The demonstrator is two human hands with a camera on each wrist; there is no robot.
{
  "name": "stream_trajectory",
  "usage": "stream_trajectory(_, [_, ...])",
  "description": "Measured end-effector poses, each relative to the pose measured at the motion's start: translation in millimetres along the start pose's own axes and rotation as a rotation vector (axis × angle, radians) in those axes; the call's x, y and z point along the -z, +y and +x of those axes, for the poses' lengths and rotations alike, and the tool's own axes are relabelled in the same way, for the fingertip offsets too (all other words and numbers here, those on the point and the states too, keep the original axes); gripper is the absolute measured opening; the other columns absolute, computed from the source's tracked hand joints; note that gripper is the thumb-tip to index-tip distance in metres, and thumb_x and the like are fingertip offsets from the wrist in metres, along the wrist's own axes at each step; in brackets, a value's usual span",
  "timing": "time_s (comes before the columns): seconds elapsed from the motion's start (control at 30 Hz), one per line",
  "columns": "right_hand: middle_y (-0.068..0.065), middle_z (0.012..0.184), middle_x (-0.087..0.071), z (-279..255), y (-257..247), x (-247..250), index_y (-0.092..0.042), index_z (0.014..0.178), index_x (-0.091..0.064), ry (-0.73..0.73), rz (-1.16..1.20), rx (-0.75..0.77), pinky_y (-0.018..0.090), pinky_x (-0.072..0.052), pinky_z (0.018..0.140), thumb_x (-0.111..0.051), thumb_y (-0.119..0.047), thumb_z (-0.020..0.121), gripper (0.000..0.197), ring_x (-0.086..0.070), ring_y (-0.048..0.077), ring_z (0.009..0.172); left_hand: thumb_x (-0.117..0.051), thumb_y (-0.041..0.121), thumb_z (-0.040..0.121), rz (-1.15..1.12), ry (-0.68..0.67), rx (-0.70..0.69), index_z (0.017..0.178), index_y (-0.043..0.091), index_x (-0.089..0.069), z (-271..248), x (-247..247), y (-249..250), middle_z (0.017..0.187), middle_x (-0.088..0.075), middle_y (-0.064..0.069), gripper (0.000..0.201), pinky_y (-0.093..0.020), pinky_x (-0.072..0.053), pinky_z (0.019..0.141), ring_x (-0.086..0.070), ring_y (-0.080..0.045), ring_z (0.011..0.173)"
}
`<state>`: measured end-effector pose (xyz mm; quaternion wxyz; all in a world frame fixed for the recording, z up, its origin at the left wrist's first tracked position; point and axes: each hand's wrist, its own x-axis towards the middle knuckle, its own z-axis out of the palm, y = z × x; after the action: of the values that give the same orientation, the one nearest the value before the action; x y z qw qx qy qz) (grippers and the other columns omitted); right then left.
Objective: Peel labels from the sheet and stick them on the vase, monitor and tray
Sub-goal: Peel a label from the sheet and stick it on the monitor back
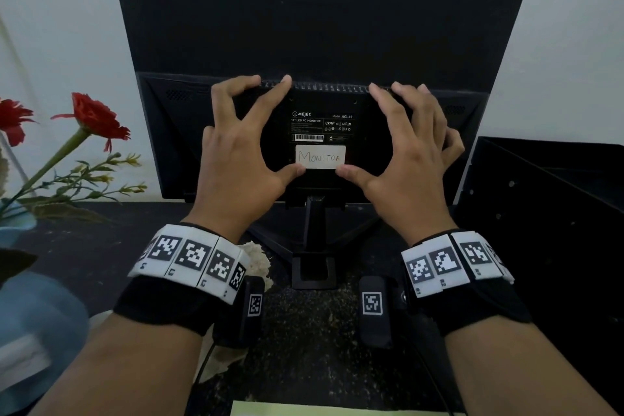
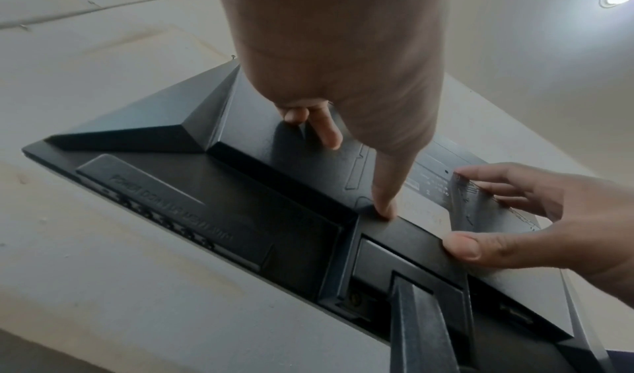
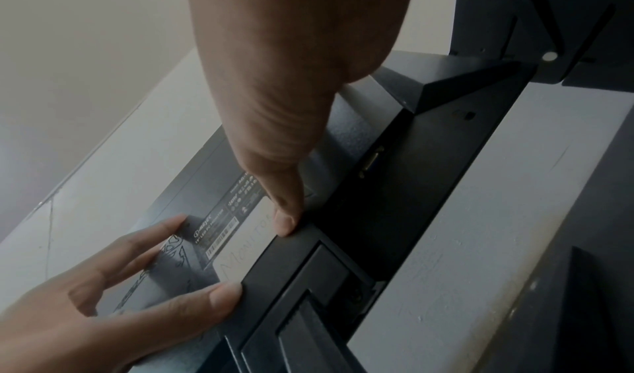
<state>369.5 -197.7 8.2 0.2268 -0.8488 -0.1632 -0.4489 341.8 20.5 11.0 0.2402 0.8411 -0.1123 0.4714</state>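
The black monitor (image 1: 320,27) stands with its back to me. A white label (image 1: 320,157) reading MONITOR sits on the rear housing, under the maker's plate. My left hand (image 1: 290,127) presses its thumb on the label's lower left corner, and my right hand (image 1: 357,130) presses its thumb on the lower right corner. The other fingers of both hands spread over the housing's top edge. In the wrist views the left thumb (image 2: 386,211) and right thumb (image 3: 286,221) lie on the label (image 3: 247,243). Neither hand holds anything.
Red flowers (image 1: 98,118) stand at the left, with a blue vase (image 1: 50,311) at the lower left. A black tray (image 1: 540,196) with holes stands at the right. The pale label sheet (image 1: 337,410) lies at the bottom edge. The monitor stand (image 1: 314,246) rises between my wrists.
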Motion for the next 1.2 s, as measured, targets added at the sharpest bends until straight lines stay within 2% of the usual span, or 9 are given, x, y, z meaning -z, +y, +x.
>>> stream_trajectory(0.1, [-0.005, 0.161, -0.03, -1, -3, -2, -0.034, 0.156, -0.035, 0.022, 0.013, 0.003, 0.057, -0.02, 0.119, -0.083, -0.06, 0.065, 0.107, -0.014, 0.02, 0.157, -0.088, 0.046, 0.065, 0.024, 0.017, 0.015, 0.157, 0.032, -0.043, -3, -2, 6, 0.156, -0.031, -0.004, 0.103, -0.036, -0.043, 0.104, -0.039, -0.015, 0.14])
stream_trajectory(0.23, [-0.003, 0.161, -0.032, -1, -9, -7, -0.032, 0.154, -0.04, 0.074, 0.026, -0.023, 0.061, -0.021, 0.118, -0.07, -0.076, 0.073, 0.098, -0.016, 0.021, 0.157, -0.08, 0.066, 0.071, 0.05, 0.067, 0.078, 0.156, 0.033, -0.043, -4, -9, 18, 0.157, -0.031, -0.003, 0.098, -0.035, -0.037, 0.101, -0.028, 0.001, 0.132])
stream_trajectory(0.57, [-0.004, 0.162, -0.03, -1, -10, -6, -0.034, 0.154, -0.037, 0.054, -0.002, -0.042, 0.06, -0.022, 0.117, -0.081, -0.068, 0.063, 0.107, -0.015, 0.021, 0.157, -0.094, 0.045, 0.061, 0.065, 0.047, 0.105, 0.157, 0.033, -0.04, -4, -7, 21, 0.159, -0.027, -0.003, 0.11, -0.033, -0.033, 0.102, -0.024, 0.001, 0.126])
stream_trajectory(0.77, [-0.007, 0.161, -0.028, 3, -4, 4, -0.038, 0.154, -0.034, -0.006, -0.001, -0.044, 0.052, -0.019, 0.118, -0.09, -0.051, 0.063, 0.108, -0.013, 0.018, 0.156, -0.099, 0.029, 0.054, 0.079, -0.049, 0.09, 0.158, 0.036, -0.035, 0, -3, 22, 0.159, -0.023, -0.001, 0.122, -0.033, -0.034, 0.101, -0.035, -0.009, 0.137])
stream_trajectory(0.87, [-0.007, 0.163, -0.024, 1, -5, 12, -0.039, 0.157, -0.03, -0.051, 0.002, -0.048, 0.056, -0.018, 0.119, -0.093, -0.037, 0.064, 0.112, -0.008, 0.017, 0.158, -0.097, 0.02, 0.056, 0.084, -0.133, 0.084, 0.161, 0.039, -0.027, -3, 7, 22, 0.163, -0.017, 0.002, 0.128, -0.038, -0.043, 0.105, -0.045, -0.011, 0.129])
stream_trajectory(0.93, [-0.007, 0.166, -0.019, -1, -8, 17, -0.039, 0.159, -0.025, -0.111, -0.033, -0.045, 0.058, -0.016, 0.121, -0.093, -0.027, 0.064, 0.117, -0.004, 0.018, 0.159, -0.096, 0.021, 0.058, 0.057, -0.205, 0.089, 0.164, 0.04, -0.021, -8, 16, 25, 0.167, -0.009, 0.004, 0.131, -0.049, -0.047, 0.108, -0.055, -0.022, 0.127])
stream_trajectory(1.0, [-0.005, 0.17, -0.011, -3, -10, 25, -0.038, 0.161, -0.017, -0.19, -0.078, -0.037, 0.059, -0.01, 0.123, -0.091, -0.02, 0.066, 0.121, 0.003, 0.02, 0.16, -0.097, 0.025, 0.061, 0.036, -0.277, 0.105, 0.165, 0.041, -0.016, -14, 26, 30, 0.171, 0.002, 0.01, 0.133, -0.055, -0.045, 0.111, -0.054, -0.027, 0.132])
stream_trajectory(1.1, [-0.004, 0.173, 0.002, -15, -15, 42, -0.037, 0.163, -0.01, -0.307, -0.089, -0.043, 0.062, -0.002, 0.124, -0.088, -0.021, 0.072, 0.121, 0.011, 0.021, 0.16, -0.093, 0.026, 0.067, -0.009, -0.338, 0.101, 0.165, 0.041, -0.014, -31, 41, 40, 0.171, 0.008, 0.013, 0.127, -0.055, -0.049, 0.108, -0.053, -0.028, 0.135])
stream_trajectory(1.2, [-0.005, 0.173, 0.004, -38, -21, 64, -0.039, 0.162, -0.01, -0.401, -0.086, -0.079, 0.059, 0.001, 0.125, -0.087, -0.017, 0.071, 0.122, 0.012, 0.02, 0.16, -0.09, 0.026, 0.071, -0.014, -0.364, 0.12, 0.164, 0.04, -0.019, -53, 54, 48, 0.171, 0.003, 0.013, 0.118, -0.053, -0.05, 0.108, -0.053, -0.03, 0.134])
